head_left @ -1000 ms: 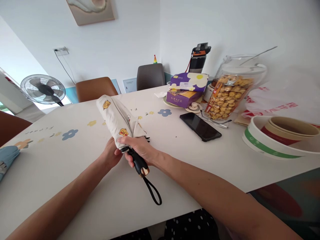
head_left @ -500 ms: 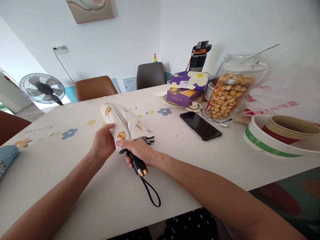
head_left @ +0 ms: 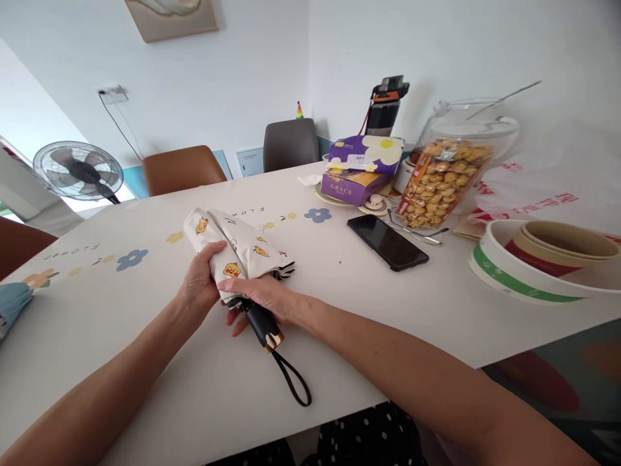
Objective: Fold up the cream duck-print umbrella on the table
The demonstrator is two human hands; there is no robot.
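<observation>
Between my hands is a folded white umbrella printed with yellow cartoon figures, its black handle tipped with gold and trailing a black wrist loop. My left hand is closed around the left side of the canopy, thumb on top; its other fingers are mostly hidden underneath. My right hand grips the base of the canopy where it meets the handle, thumb lying across the cloth and fingertips showing below. Loose cloth with dark edging sticks out to the right.
A black phone and eyeglasses lie to the right, near a jar of snacks. Purple tissue packs sit behind. Paper bowls stand at the right edge, and a blue folded cloth item at the far left.
The umbrella has tilted slightly, its top shifting left and down. The right-hand fingers under the handle have spread and moved left. Both hands keep hold of the umbrella.
</observation>
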